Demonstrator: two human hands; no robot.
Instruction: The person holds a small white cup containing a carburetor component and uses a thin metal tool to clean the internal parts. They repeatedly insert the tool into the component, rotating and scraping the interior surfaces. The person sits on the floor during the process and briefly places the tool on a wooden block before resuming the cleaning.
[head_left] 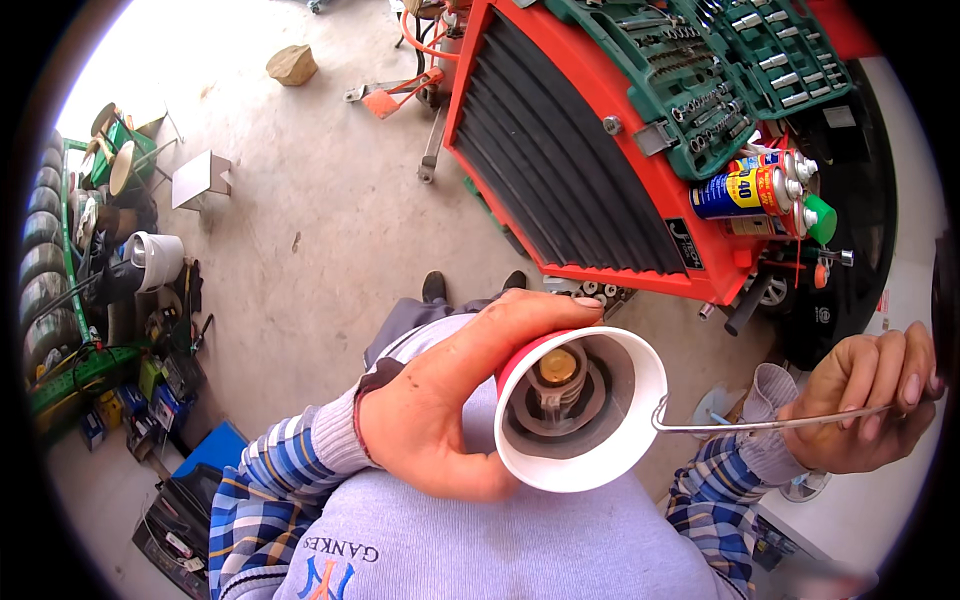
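My left hand (pixel 430 420) is wrapped round a paper cup (pixel 640 380), red outside and white inside, tilted so that its mouth faces me. Inside sits a round metal part with a brass-coloured centre (pixel 557 367) and a metal frame, which looks like a thermostat. The grey area around it may be liquid; I cannot be sure. Out to the right, my right hand (pixel 870 400) pinches a thin metal rod (pixel 740 428) between its fingers. The rod's bent, hooked end meets the cup's rim on the right side.
A red tool cart (pixel 600 90) with a black ribbed top stands ahead. On it lie an open green socket set (pixel 700 80) and several spray cans (pixel 745 192). At left are a white bucket (pixel 158 262), a white box (pixel 200 180) and stacked tires (pixel 42 240). A stone (pixel 292 65) lies farther off.
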